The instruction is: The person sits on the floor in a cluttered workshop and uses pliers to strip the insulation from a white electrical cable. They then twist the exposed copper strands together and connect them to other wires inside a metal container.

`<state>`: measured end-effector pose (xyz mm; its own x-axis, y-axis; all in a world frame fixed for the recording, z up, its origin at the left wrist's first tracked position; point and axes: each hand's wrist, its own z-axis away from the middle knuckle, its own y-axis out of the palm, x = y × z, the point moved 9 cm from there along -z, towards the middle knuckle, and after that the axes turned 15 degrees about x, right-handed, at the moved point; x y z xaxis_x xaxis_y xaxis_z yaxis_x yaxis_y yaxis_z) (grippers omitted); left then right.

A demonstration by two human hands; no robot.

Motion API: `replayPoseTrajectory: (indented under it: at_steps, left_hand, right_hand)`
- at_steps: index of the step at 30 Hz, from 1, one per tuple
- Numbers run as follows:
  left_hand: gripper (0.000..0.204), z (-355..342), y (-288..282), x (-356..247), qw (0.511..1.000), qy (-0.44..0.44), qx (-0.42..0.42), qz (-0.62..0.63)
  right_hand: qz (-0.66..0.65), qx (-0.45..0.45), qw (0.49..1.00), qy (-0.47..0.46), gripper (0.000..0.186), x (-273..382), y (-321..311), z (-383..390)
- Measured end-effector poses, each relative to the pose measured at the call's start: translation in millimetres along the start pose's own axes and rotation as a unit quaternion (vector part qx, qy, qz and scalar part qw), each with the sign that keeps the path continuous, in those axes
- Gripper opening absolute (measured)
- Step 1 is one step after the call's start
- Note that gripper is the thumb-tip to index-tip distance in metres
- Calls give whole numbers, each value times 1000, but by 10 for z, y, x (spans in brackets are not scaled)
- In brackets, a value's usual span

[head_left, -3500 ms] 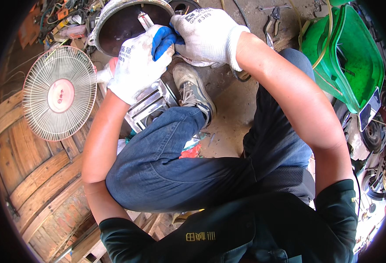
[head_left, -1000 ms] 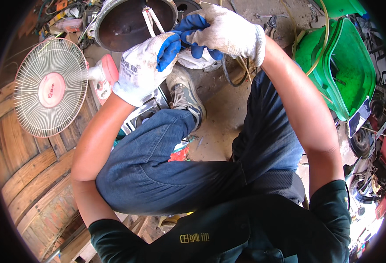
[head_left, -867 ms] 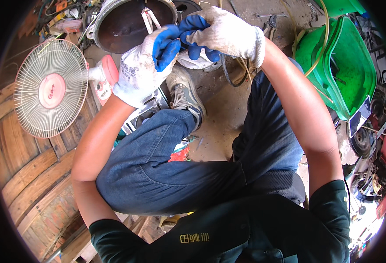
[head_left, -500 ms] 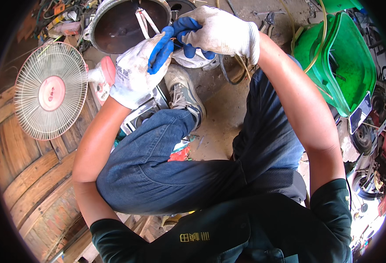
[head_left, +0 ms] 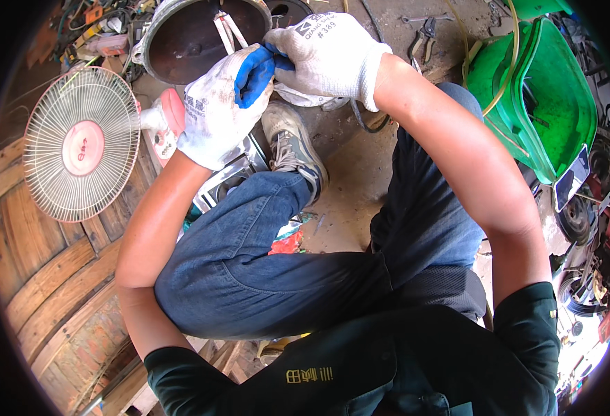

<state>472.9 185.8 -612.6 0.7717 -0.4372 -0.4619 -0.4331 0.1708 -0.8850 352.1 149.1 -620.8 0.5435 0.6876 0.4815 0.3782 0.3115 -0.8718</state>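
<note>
My left hand [head_left: 225, 104], in a white glove with blue-coated fingers, is closed with its fingertips pinched together. My right hand [head_left: 329, 55], gloved the same way, bends over from the right, and its closed blue fingertips meet those of the left. Whatever they pinch is small and hidden by the gloves. Two white sleeved leads [head_left: 229, 31] stand out over a round metal pot-like housing [head_left: 154, 50] with a brown inside. Their lower ends pass behind my left hand. Under my right hand, a pale metal part [head_left: 312, 98] rests near my shoe.
At the left stands a pink fan [head_left: 83, 142] with a wire guard. Pliers [head_left: 423, 40] and a spanner [head_left: 426, 19] lie on the floor ahead. A green plastic bin [head_left: 561, 111] and a yellowish hose [head_left: 511, 66] are at the right, beside piled scrap parts. Wooden boards [head_left: 41, 270] line the left.
My right hand has turned over, showing its back, and moved slightly left against the left fingertips. A small copper-coloured bit between the fingertips is now hidden. My left hand has barely moved.
</note>
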Motion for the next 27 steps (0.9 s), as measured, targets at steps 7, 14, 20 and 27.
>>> replayPoseTrajectory:
  at_steps: [7,14,20,27]
  left_hand:
    - [46,-16,-21,-98,999,33,-4,-14]
    - [40,3,-25,-278,990,72,25,-115]
    - [36,-24,-58,-368,984,108,21,-140]
    - [35,-4,-62,-363,983,119,15,-139]
  right_hand:
    - [-34,51,998,17,43,-54,57,-104]
    - [-96,161,982,-2,39,-39,33,-167]
    - [-109,209,972,-13,45,-58,164,-270]
    - [-52,149,987,-34,45,-18,66,-242]
